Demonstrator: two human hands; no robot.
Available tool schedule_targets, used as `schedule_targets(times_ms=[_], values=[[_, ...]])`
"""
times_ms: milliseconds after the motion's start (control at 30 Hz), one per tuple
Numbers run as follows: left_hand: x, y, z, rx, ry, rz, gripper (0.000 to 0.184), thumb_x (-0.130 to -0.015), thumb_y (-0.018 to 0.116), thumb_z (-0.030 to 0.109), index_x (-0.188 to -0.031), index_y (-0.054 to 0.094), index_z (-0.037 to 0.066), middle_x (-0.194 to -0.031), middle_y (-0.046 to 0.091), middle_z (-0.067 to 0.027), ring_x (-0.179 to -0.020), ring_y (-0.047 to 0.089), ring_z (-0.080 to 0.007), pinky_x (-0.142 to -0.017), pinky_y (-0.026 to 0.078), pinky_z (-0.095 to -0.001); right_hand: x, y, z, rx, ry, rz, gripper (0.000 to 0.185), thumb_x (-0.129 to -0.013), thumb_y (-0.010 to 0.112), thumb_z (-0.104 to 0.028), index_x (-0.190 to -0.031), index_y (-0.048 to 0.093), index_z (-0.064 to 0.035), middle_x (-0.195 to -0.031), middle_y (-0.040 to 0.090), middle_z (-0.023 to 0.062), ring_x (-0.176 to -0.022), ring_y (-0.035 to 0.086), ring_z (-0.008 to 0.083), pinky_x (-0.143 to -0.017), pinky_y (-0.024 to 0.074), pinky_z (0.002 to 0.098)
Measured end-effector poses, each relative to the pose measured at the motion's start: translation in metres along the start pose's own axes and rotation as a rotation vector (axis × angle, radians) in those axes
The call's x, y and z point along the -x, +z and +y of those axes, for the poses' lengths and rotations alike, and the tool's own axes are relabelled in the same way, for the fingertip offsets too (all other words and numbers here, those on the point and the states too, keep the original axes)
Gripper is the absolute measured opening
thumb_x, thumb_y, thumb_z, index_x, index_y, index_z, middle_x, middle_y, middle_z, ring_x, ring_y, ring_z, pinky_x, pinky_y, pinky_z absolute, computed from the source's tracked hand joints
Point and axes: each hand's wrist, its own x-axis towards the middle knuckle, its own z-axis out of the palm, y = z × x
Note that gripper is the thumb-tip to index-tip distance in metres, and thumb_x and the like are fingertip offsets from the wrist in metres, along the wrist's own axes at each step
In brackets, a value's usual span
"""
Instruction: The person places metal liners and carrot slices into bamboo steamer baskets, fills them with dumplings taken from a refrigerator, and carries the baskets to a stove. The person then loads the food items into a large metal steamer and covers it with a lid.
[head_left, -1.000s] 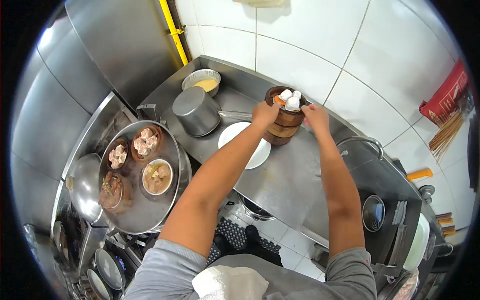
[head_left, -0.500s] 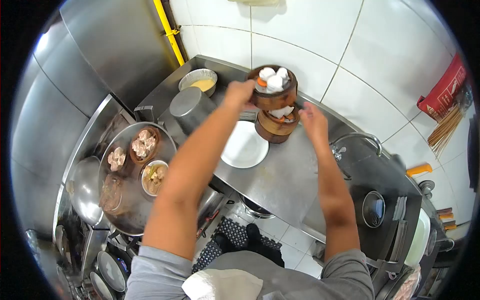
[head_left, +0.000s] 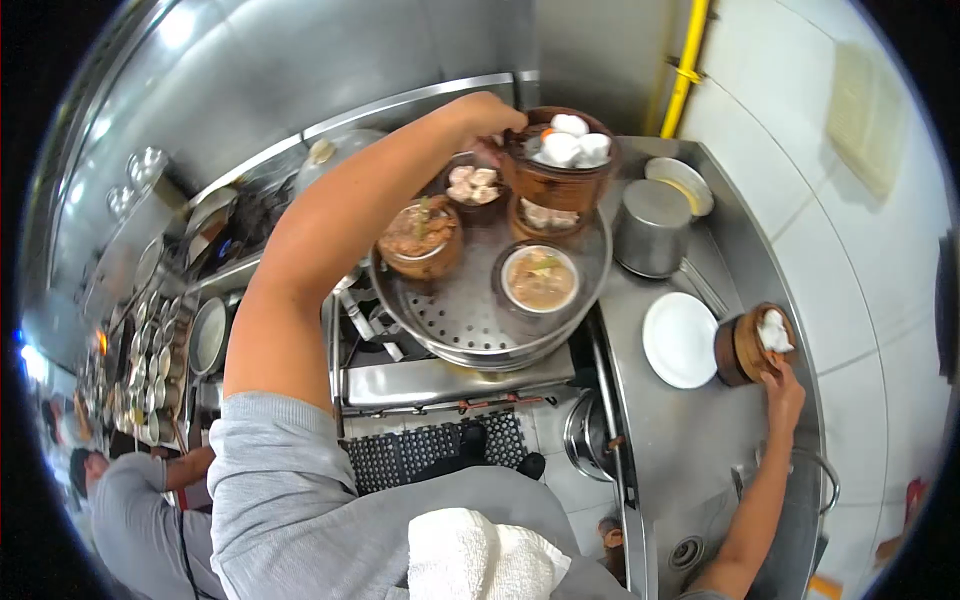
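Observation:
My left hand (head_left: 488,122) is closed on the rim of a bamboo steamer (head_left: 560,188) holding white buns and a bit of orange. This steamer is over the far side of a large perforated metal steaming tray (head_left: 450,322), partly covering a basket of dumplings (head_left: 550,217); I cannot tell whether they touch. Out to the right, my right hand (head_left: 783,393) grips the edge of a second bamboo steamer (head_left: 748,345) with white pieces in it, on the steel counter (head_left: 670,440). Beside that steamer lies a white plate (head_left: 680,340).
The tray also carries a bamboo basket of meat (head_left: 420,240), pale dumplings (head_left: 473,186) and a white bowl of food (head_left: 540,278). A metal pot (head_left: 652,230) and a bowl of yellow liquid (head_left: 685,182) stand on the counter. A co-worker (head_left: 150,510) is at far left.
The view has turned left. My left hand has carried the upper steamer off the lower one and over to the steaming tray. My right hand has come onto the lower steamer.

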Motion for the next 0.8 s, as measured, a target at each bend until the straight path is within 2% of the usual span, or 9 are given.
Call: schedule_targets(times_ms=[100, 167, 233, 367, 400, 467, 533, 667, 800], values=[[0.011, -0.070, -0.062, 0.079, -0.043, 0.113, 0.034, -0.073, 0.063, 0.014, -0.096, 0.055, -0.010, -0.092, 0.056, -0.0214, -0.064, 0.063, -0.0329, -0.056, 0.059, -0.0427, -0.014, -0.022, -0.018, 0.111, 0.023, -0.026, 0.030, -0.076, 0.069, -0.014, -0.104, 0.062, -0.0048, -0.075, 0.065, 0.0182, -0.070, 0.065, 0.0274, -0.066, 0.0484, 0.0356], [0.025, -0.106, -0.102, 0.088, -0.079, 0.186, 0.033, -0.074, 0.063, 0.014, -0.096, 0.056, -0.009, -0.093, 0.056, -0.0205, -0.066, 0.063, -0.0326, -0.055, 0.058, -0.0445, -0.026, -0.031, -0.033, 0.016, -0.012, -0.050, 0.028, -0.076, 0.068, -0.010, -0.102, 0.061, -0.0018, -0.076, 0.065, 0.0176, -0.068, 0.064, 0.0242, -0.065, 0.0482, 0.0338], [0.037, -0.127, -0.143, 0.104, -0.095, 0.243, 0.033, -0.074, 0.063, 0.015, -0.097, 0.056, -0.008, -0.094, 0.056, -0.0200, -0.068, 0.063, -0.0324, -0.055, 0.058, -0.0453, -0.048, -0.032, -0.085, -0.027, -0.037, -0.098, 0.027, -0.076, 0.068, -0.008, -0.102, 0.061, -0.0016, -0.077, 0.065, 0.0172, -0.068, 0.063, 0.0225, -0.065, 0.0481, 0.0327], [0.053, -0.135, -0.174, 0.184, -0.141, 0.235, 0.030, -0.076, 0.060, 0.014, -0.099, 0.056, -0.005, -0.093, 0.057, -0.0168, -0.071, 0.063, -0.0309, -0.058, 0.058, -0.0438, -0.065, -0.002, -0.189, -0.121, -0.267, -0.118, 0.028, -0.075, 0.071, -0.011, -0.100, 0.061, -0.0028, -0.080, 0.065, 0.0155, -0.068, 0.063, 0.0221, -0.064, 0.0487, 0.0317], [0.058, -0.132, -0.176, 0.216, -0.178, 0.232, 0.029, -0.076, 0.059, 0.014, -0.098, 0.056, -0.005, -0.094, 0.057, -0.0162, -0.071, 0.063, -0.0303, -0.059, 0.058, -0.0428, -0.069, 0.009, -0.207, -0.080, -0.329, -0.122, 0.028, -0.075, 0.072, -0.013, -0.099, 0.062, -0.0032, -0.080, 0.065, 0.0150, -0.069, 0.064, 0.0229, -0.064, 0.0491, 0.0320], [0.068, -0.126, -0.179, 0.206, -0.174, 0.218, 0.026, -0.077, 0.058, 0.014, -0.096, 0.056, -0.004, -0.092, 0.057, -0.0151, -0.069, 0.062, -0.0288, -0.057, 0.058, -0.0401, -0.084, 0.051, -0.222, -0.205, -0.446, -0.121, 0.030, -0.073, 0.073, -0.017, -0.098, 0.062, -0.0045, -0.081, 0.066, 0.0143, -0.071, 0.065, 0.0245, -0.064, 0.0496, 0.0334], [0.063, -0.128, -0.195, 0.108, -0.147, 0.190, 0.022, -0.078, 0.057, 0.013, -0.093, 0.057, -0.004, -0.087, 0.058, -0.0143, -0.067, 0.062, -0.0261, -0.054, 0.057, -0.0381, -0.088, 0.075, -0.255, -0.248, -0.516, -0.142, 0.030, -0.072, 0.073, -0.018, -0.097, 0.062, -0.0061, -0.083, 0.066, 0.0150, -0.072, 0.065, 0.0264, -0.064, 0.0499, 0.0343], [0.058, -0.125, -0.206, 0.196, -0.204, 0.169, 0.019, -0.079, 0.057, 0.014, -0.090, 0.058, -0.002, -0.081, 0.059, -0.0115, -0.067, 0.062, -0.0235, -0.054, 0.056, -0.0373, -0.098, 0.126, -0.299, -0.222, -0.598, -0.151, 0.028, -0.073, 0.072, -0.022, -0.095, 0.061, -0.0071, -0.079, 0.065, 0.0161, -0.073, 0.063, 0.0336, -0.063, 0.0489, 0.0402], [0.064, -0.124, -0.205, 0.215, -0.187, 0.155, 0.017, -0.079, 0.057, 0.014, -0.089, 0.059, 0.000, -0.079, 0.060, -0.0095, -0.065, 0.061, -0.0219, -0.056, 0.055, -0.0359, -0.106, 0.158, -0.319, -0.203, -0.600, -0.199, 0.028, -0.073, 0.071, -0.023, -0.094, 0.061, -0.0080, -0.075, 0.063, 0.0166, -0.072, 0.062, 0.0347, -0.063, 0.0481, 0.0423]])
